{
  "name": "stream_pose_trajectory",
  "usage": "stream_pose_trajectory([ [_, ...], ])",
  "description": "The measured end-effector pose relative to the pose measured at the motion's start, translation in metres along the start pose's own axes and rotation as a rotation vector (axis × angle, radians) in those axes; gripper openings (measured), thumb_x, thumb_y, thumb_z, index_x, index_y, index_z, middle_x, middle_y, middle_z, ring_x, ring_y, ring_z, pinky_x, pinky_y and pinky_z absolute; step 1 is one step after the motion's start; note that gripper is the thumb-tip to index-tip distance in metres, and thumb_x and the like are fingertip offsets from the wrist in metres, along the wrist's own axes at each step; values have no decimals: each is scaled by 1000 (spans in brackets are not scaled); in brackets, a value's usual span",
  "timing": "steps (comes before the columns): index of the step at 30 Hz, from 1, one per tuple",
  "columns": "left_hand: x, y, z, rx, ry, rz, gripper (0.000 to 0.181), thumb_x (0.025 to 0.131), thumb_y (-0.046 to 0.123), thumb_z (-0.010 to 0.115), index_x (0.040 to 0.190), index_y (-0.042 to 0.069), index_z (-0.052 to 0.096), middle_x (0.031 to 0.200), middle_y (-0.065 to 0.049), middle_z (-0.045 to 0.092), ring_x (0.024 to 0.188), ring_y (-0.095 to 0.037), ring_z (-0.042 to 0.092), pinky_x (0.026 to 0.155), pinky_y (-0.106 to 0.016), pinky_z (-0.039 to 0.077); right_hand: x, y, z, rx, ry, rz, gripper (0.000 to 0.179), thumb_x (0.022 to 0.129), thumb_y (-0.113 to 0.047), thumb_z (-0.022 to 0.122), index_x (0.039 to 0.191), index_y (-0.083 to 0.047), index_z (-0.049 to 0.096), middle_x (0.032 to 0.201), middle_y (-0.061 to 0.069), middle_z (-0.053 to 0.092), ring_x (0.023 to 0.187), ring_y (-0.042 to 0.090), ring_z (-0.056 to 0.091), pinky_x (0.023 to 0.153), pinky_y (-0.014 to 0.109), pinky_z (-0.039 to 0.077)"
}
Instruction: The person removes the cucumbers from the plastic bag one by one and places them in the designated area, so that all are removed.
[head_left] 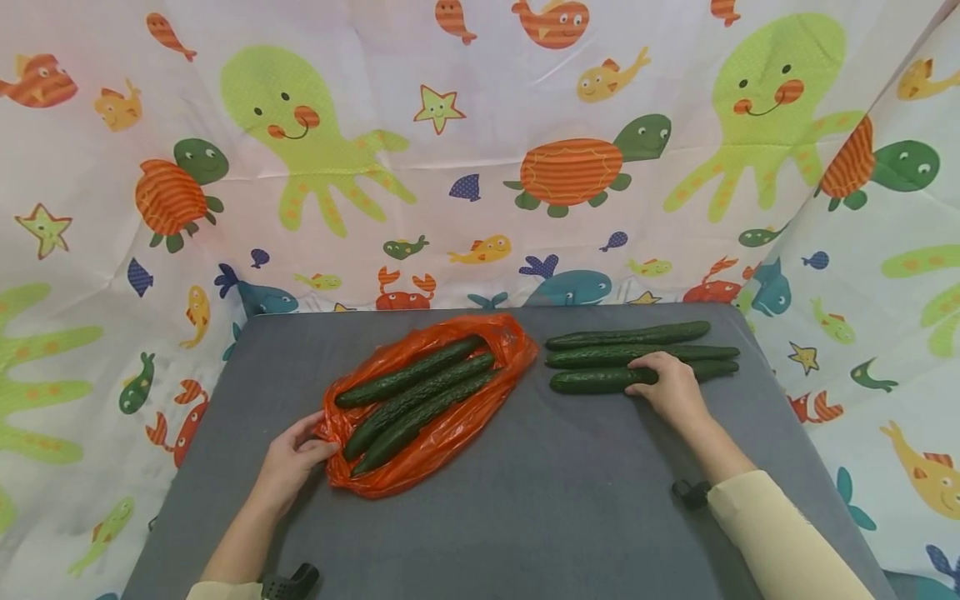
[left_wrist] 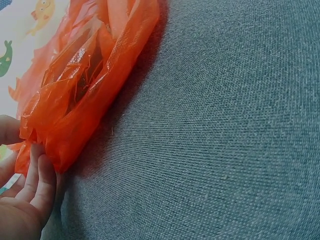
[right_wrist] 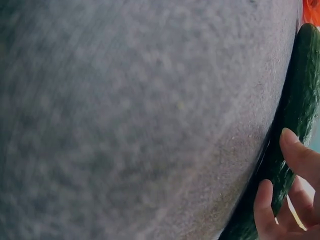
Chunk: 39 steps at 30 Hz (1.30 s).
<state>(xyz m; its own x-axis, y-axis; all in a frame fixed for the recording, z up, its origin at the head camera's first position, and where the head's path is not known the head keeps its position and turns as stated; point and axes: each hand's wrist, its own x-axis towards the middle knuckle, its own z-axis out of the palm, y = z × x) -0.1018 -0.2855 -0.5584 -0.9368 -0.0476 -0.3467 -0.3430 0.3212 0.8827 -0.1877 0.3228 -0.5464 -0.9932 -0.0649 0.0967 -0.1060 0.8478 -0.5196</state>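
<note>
My left hand (head_left: 288,458) pinches the near-left edge of a thin orange plastic bag (head_left: 450,454), its thumb and fingers bunching the film in the left wrist view. Inside the bag's wide mouth lie three dark green cucumbers, the middle one (head_left: 416,406) between two others, all slanting up to the right. Three more cucumbers lie side by side to the right of the bag. My right hand (head_left: 670,387) grips the nearest of them, a cucumber (right_wrist: 300,95), with thumb and fingers around its middle. Part of that cucumber is hidden beneath the hand.
A grey cloth-covered table (head_left: 510,517) holds everything. Behind it and along both sides hangs a white curtain (head_left: 480,142) printed with sea animals. The far cucumber (head_left: 630,336) of the right-hand row lies close to the table's back edge.
</note>
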Motion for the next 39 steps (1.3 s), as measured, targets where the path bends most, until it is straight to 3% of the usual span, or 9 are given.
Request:
stream_pose_trajectory([
  [15,-1,-2,0,-12,4,6,75,93,25,75,156,13,37,146,-16,48,95,-4,65,83,-20,52,0,-12,-9,126,5,10,52,80,-27,87,126,-11,70,136,16,61,128,39,53,103,63,39],
  [23,-2,-1,1,-18,9,8,74,92,23,75,155,12,38,141,-17,52,94,-5,66,83,-21,52,0,-45,-13,321,-46,99,63,81,-38,85,136,-16,64,135,16,63,129,36,54,103,60,41],
  [39,-3,2,1,-22,-1,31,73,93,22,75,155,10,38,142,-18,51,94,-5,66,83,-23,53,13,-115,11,505,-78,-26,50,81,-37,84,127,-26,69,131,6,65,125,30,58,100,58,46],
])
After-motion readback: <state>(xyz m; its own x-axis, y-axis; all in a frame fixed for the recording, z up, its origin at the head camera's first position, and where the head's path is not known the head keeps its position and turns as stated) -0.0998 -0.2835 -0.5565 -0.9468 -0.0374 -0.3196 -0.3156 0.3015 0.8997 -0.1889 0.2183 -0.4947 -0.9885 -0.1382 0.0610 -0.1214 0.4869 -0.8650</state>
